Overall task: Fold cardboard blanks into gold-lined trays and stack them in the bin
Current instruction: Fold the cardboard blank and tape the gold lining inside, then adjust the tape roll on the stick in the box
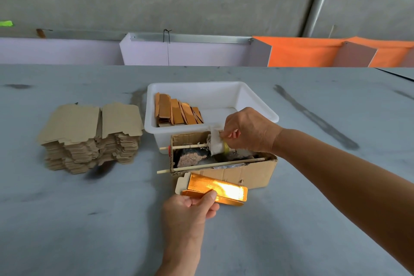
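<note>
My left hand (pixel 190 210) grips the near edge of a half-folded, gold-lined cardboard tray (pixel 215 188) lying on the table in front of a brown cardboard box (pixel 237 175). My right hand (pixel 244 129) reaches over that box and pinches a white roll of tape (pixel 216 144) threaded on a wooden stick. Behind the box stands a white plastic bin (pixel 251 98) holding several folded trays (pixel 177 110) on edge at its left side. A tall pile of flat brown blanks (pixel 89 136) sits to the left.
A second wooden stick (pixel 210 165) lies across the brown box's front opening. Grey table surface (pixel 89 219) stretches all around. White and orange panels (pixel 302 51) line the far edge under a concrete wall.
</note>
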Demonstrator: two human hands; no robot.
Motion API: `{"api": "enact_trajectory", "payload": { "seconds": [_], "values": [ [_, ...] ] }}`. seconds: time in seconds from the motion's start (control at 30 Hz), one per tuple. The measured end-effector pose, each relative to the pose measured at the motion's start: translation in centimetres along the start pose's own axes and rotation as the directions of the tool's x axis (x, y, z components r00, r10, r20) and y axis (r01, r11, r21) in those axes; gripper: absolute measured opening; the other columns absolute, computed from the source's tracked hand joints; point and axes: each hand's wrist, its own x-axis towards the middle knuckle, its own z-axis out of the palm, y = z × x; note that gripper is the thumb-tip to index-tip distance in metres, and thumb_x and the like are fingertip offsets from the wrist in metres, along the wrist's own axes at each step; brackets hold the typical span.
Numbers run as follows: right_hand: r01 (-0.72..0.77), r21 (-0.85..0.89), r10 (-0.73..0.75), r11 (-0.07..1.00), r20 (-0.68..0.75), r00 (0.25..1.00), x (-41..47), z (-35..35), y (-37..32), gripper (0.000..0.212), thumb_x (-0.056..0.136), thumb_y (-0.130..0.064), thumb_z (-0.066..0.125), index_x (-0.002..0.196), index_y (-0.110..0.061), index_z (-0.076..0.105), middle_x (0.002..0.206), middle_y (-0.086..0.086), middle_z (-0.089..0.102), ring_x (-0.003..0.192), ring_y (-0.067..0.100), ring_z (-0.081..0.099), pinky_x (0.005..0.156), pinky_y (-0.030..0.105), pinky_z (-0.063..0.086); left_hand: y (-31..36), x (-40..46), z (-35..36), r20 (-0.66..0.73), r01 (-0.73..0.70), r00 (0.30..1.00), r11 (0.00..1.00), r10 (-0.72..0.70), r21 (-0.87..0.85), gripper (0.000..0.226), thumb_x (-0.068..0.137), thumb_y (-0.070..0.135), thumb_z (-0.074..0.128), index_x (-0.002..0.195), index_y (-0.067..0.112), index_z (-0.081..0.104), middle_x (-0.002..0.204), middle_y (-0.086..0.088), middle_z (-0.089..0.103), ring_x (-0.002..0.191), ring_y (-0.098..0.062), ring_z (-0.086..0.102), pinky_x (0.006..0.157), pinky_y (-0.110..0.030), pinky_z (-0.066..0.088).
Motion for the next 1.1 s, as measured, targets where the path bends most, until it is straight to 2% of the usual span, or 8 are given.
{"api": "enact_trajectory", "payload": {
  "seconds": [0.17, 0.33, 0.53, 0.63, 0.73, 0.87, 1.0, 1.1],
  "values": [
    [-0.009, 0.026, 0.010, 1.000, -0.032, 0.999, -0.1, 0.2, 0.0, 0.020, 0.087, -0.014, 0.062, 0.103, -0.011, 0.073, 0.101, 0.005, 0.071, 0.086, 0.018, 0.065, 0.083, 0.024, 0.050, 0.1, 0.1, 0.1, -0.002, 0.009, 1.000, 1.000, -0.009, 0.014, 0.010, 0.073, 0.006, 0.076, 0.066, 0.009, 0.070, 0.058, -0.008, 0.070, 0.055, -0.021, 0.069, 0.059, -0.030, 0.054],
    [-0.043, 0.055, 0.044, 0.998, -0.027, 0.999, -0.4, 0.1, -0.2, 0.023, 0.089, -0.016, 0.059, 0.107, -0.012, 0.072, 0.106, 0.004, 0.069, 0.089, 0.017, 0.063, 0.084, 0.021, 0.048, 0.7, -0.3, 0.0, 0.003, 0.026, 1.000, 0.999, -0.026, -0.033, 0.012, 0.074, 0.002, 0.074, 0.064, 0.005, 0.069, 0.057, -0.012, 0.069, 0.054, -0.022, 0.069, 0.049, -0.024, 0.054],
    [-0.075, 0.100, 0.077, 0.992, -0.022, 0.997, -0.9, 0.0, -0.1, 0.024, 0.088, -0.013, 0.060, 0.109, -0.014, 0.072, 0.105, 0.002, 0.069, 0.089, 0.014, 0.062, 0.085, 0.022, 0.049, 1.1, -2.3, -0.4, 0.083, 0.178, 0.982, 0.979, -0.170, -0.098, 0.017, 0.083, -0.005, 0.063, 0.066, -0.003, 0.064, 0.060, -0.020, 0.067, 0.058, -0.027, 0.069, 0.052, -0.026, 0.056],
    [-0.107, 0.249, 0.132, 0.962, -0.087, 0.987, -1.3, 0.1, 0.2, 0.023, 0.084, -0.004, 0.064, 0.106, -0.007, 0.071, 0.094, 0.007, 0.072, 0.080, 0.013, 0.064, 0.079, 0.012, 0.049, 1.2, -3.2, -0.6, 0.097, 0.230, 0.970, 0.971, -0.223, -0.061, 0.009, 0.087, 0.000, 0.060, 0.079, -0.003, 0.060, 0.062, -0.017, 0.069, 0.058, -0.028, 0.070, 0.048, -0.026, 0.054],
    [-0.184, 0.447, 0.261, 0.876, -0.116, 0.958, -2.0, 0.3, 0.5, 0.024, 0.082, 0.004, 0.063, 0.104, -0.002, 0.070, 0.089, 0.008, 0.072, 0.077, 0.007, 0.063, 0.078, 0.001, 0.044, 1.6, -3.6, -0.9, 0.110, 0.273, 0.957, 0.961, -0.267, -0.038, 0.010, 0.089, 0.004, 0.059, 0.084, -0.004, 0.056, 0.059, -0.017, 0.068, 0.052, -0.028, 0.068, 0.043, -0.025, 0.052],
    [-0.233, 0.554, 0.327, 0.800, -0.077, 0.942, -2.4, 0.6, 0.4, 0.021, 0.080, 0.007, 0.064, 0.097, -0.003, 0.072, 0.088, 0.000, 0.068, 0.077, 0.007, 0.063, 0.077, 0.004, 0.047, 2.2, -4.1, -1.0, 0.142, 0.319, 0.937, 0.947, -0.319, 0.024, 0.011, 0.091, 0.003, 0.057, 0.082, -0.004, 0.057, 0.055, -0.016, 0.067, 0.049, -0.026, 0.067, 0.042, -0.025, 0.052],
    [-0.248, 0.596, 0.364, 0.764, -0.081, 0.928, -2.5, 0.9, 0.5, 0.019, 0.079, 0.007, 0.065, 0.094, -0.001, 0.072, 0.092, 0.007, 0.070, 0.082, 0.013, 0.065, 0.082, 0.013, 0.050, 2.4, -4.6, -1.2, 0.154, 0.327, 0.929, 0.941, -0.336, 0.085, 0.013, 0.090, 0.002, 0.057, 0.080, -0.006, 0.057, 0.057, -0.016, 0.067, 0.049, -0.026, 0.066, 0.043, -0.026, 0.053],
    [-0.269, 0.605, 0.383, 0.749, -0.065, 0.921, -2.6, 1.2, 0.6, 0.016, 0.079, 0.005, 0.067, 0.092, -0.001, 0.073, 0.092, 0.008, 0.071, 0.083, 0.016, 0.066, 0.079, 0.014, 0.051, 2.9, -4.7, -1.4, 0.116, 0.213, 0.965, 0.962, -0.234, 0.171, 0.012, 0.087, 0.002, 0.061, 0.076, -0.002, 0.058, 0.054, -0.013, 0.066, 0.043, -0.022, 0.062, 0.041, -0.025, 0.050]
  ]
}}
